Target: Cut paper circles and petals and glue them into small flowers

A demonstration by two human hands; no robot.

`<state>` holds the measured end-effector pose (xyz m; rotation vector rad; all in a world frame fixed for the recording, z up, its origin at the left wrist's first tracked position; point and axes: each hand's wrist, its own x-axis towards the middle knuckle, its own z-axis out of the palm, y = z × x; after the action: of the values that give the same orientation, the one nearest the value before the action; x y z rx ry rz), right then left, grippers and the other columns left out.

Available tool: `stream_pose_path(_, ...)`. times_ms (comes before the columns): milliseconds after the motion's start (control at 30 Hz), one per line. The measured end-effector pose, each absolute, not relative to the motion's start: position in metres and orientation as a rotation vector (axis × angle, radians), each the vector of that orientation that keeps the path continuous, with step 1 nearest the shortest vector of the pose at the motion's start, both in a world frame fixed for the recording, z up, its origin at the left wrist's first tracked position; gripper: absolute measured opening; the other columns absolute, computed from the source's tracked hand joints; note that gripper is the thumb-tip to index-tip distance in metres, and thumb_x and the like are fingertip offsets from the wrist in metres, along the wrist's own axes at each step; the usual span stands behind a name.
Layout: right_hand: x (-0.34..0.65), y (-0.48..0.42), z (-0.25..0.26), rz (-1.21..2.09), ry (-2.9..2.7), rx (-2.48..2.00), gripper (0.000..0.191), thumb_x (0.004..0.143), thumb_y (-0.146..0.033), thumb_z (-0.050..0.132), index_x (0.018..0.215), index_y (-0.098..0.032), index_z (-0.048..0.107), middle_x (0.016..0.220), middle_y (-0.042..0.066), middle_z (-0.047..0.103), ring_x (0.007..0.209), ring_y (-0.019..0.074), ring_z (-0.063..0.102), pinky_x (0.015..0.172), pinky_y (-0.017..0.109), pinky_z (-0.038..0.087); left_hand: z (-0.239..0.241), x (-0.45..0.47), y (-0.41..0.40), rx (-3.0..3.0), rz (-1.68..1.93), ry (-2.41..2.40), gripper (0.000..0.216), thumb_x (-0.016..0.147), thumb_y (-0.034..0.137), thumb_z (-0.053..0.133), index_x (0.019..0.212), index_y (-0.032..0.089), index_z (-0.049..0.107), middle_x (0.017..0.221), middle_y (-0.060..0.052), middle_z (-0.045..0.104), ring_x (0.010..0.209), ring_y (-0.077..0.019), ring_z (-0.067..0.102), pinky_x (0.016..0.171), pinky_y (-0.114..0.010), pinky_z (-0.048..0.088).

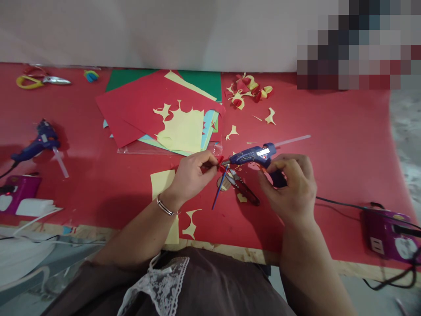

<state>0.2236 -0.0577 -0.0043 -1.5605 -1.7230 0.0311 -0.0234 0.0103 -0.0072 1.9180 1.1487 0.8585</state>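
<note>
My right hand (291, 184) is closed around the handle of a blue glue gun (253, 154), whose nozzle points left at a small red paper piece (221, 166). My left hand (190, 175) pinches that red piece together with a thin blue stick (219, 193) that slants down toward me. A clear glue stick (292, 140) juts out of the gun's back. Just under the gun lie small red-handled snips (245, 188) on the red table cover (329, 131).
Sheets of red, yellow and green paper (164, 109) are stacked behind my hands. Curled paper pieces (246, 90) lie at the back. Another blue glue gun (39, 142) and yellow-handled scissors (36, 81) are at far left. A purple power strip (388, 232) sits at right.
</note>
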Motion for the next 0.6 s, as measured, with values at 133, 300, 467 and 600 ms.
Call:
stream_pose_path(133,0.2237,-0.0577,-0.0043,0.042,-1.719,-1.560,0.016,0.090,-0.017,0.074,0.090,-0.026,0.061,0.098,0.007,0.067,0.096,0.0268,0.067,0.082,0.045,0.058,-0.0065,-0.0237,0.0102,1.919,0.856,1.149,0.015,0.089,0.007,0.067,0.083,0.021,0.067,0.080,0.000,0.075,0.074,-0.0135,0.070,0.070,-0.025,0.058)
stream_pose_path(300,0.2233,-0.0574,-0.0041,0.044,-1.712,-1.548,0.016,0.091,-0.018,0.074,0.088,-0.026,0.060,0.097,0.007,0.067,0.095,0.0267,0.067,0.082,0.045,0.057,-0.0062,-0.0236,0.0107,1.904,0.858,1.147,0.016,0.088,0.005,0.068,0.083,0.020,0.067,0.080,0.000,0.075,0.074,-0.0126,0.069,0.070,-0.023,0.057)
stream_pose_path(467,0.2225,-0.0573,-0.0029,0.047,-1.712,-1.555,0.015,0.092,-0.019,0.073,0.086,-0.026,0.060,0.095,0.007,0.068,0.093,0.0264,0.067,0.081,0.044,0.056,-0.0064,-0.0236,0.0108,1.908,0.851,1.157,0.016,0.088,0.005,0.068,0.082,0.021,0.067,0.080,0.000,0.075,0.073,-0.0131,0.069,0.070,-0.024,0.058)
stream_pose_path(600,0.2234,-0.0578,-0.0038,0.042,-1.718,-1.547,0.017,0.091,-0.018,0.074,0.085,-0.026,0.060,0.095,0.007,0.068,0.095,0.0273,0.067,0.083,0.046,0.056,-0.0064,-0.0241,0.0105,1.924,0.848,1.163,0.016,0.089,0.006,0.067,0.082,0.021,0.067,0.080,0.000,0.075,0.073,-0.0133,0.069,0.070,-0.025,0.058)
